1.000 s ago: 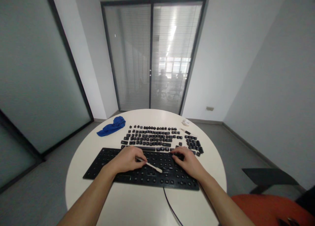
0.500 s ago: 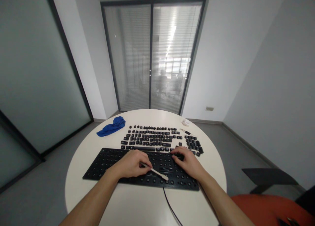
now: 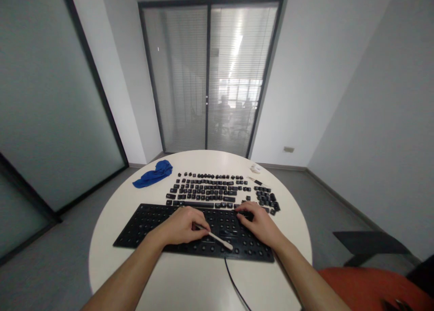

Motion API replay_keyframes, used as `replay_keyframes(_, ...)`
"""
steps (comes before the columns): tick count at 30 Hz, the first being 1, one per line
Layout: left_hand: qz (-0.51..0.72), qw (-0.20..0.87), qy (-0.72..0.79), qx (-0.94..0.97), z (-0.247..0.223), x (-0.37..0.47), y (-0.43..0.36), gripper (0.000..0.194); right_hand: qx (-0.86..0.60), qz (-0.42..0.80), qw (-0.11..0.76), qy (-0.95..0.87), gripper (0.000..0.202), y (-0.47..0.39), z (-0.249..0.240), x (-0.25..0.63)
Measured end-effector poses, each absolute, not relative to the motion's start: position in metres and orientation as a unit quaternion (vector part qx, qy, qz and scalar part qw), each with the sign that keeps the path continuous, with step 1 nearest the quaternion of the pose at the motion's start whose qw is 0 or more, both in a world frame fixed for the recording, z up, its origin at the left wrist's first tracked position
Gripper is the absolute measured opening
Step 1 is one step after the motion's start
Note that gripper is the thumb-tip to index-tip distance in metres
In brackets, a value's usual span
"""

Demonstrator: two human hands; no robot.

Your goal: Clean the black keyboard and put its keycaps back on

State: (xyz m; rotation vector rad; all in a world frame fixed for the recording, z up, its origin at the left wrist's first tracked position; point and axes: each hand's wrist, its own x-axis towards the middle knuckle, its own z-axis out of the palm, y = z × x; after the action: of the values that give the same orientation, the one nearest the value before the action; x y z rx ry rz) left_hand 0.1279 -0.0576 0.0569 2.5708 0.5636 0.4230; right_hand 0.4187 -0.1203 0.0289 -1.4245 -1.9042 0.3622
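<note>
My left hand [image 3: 186,225] pinches a thin pale swab [image 3: 220,241], its thicker rounded tip down at the near part of a black keyboard [image 3: 149,220]. The keyboard lies with its keycaps off, rows of switch posts exposed, and my left wrist crosses its near edge. Over the right part of the keyboard, my right hand [image 3: 257,220] curls its fingers at the far edge, thumb apart on top, holding it. Loose black keycaps [image 3: 206,191] lie in rows just beyond the keyboard.
Everything lies on a round white table [image 3: 176,284]. A blue cloth [image 3: 154,174] is at the far left. A small white crumpled item [image 3: 255,168] and a thin tool [image 3: 258,182] lie far right. A black cable [image 3: 233,284] runs toward me. An orange chair [image 3: 369,286] stands at right.
The swab's tip has shifted very slightly to the right and nearer to me. My right hand and the keyboard stay practically where they were.
</note>
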Motion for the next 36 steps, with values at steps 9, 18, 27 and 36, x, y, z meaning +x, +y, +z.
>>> replay_keyframes(9,0.169,0.233,0.203,0.936,0.056,0.131,-0.059,0.021,-0.554,0.140,0.358,-0.738,0.014,-0.119,0.028,0.420)
replay_keyframes(18,0.167,0.222,0.202,0.939,0.057,0.133,-0.061,0.020,-0.547,0.157,0.372,-0.734,0.016,-0.119,0.027,0.422)
replay_keyframes(27,0.177,0.201,0.189,0.945,0.056,0.137,-0.066,0.019,-0.524,0.199,0.405,-0.722,0.015,-0.119,0.030,0.421)
replay_keyframes(36,0.203,0.125,0.191,0.952,0.051,0.141,-0.064,0.021,-0.512,0.196,0.410,-0.729,0.021,-0.117,0.024,0.424)
